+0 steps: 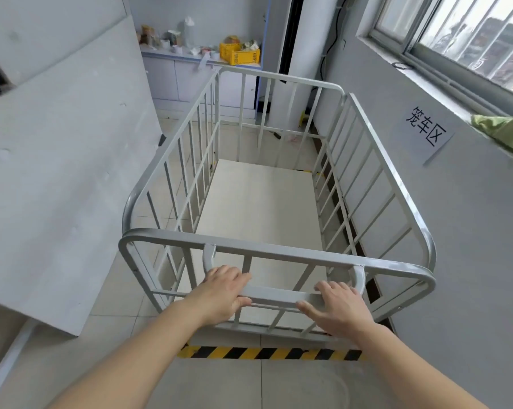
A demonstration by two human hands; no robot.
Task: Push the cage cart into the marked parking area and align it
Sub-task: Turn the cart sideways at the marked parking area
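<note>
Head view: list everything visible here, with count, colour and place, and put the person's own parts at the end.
cage cart: one, light grey metal bars with a pale deck, centre, empty, alongside the right wall
hazard tape: one full strip, yellow and black, on the floor just behind the cart; bits of more tape show by the cart's far right corner
paper sign: one, white with black characters, on the right wall below the window
window: one, barred, top right
green cloth: one, on the window sill
yellow crate: one, on the far counter among small clutter too blurred to name
grey panel: one, leaning at left
left hand: gripping the cart's push handle
right hand: resting on the same handle, fingers loose
</note>
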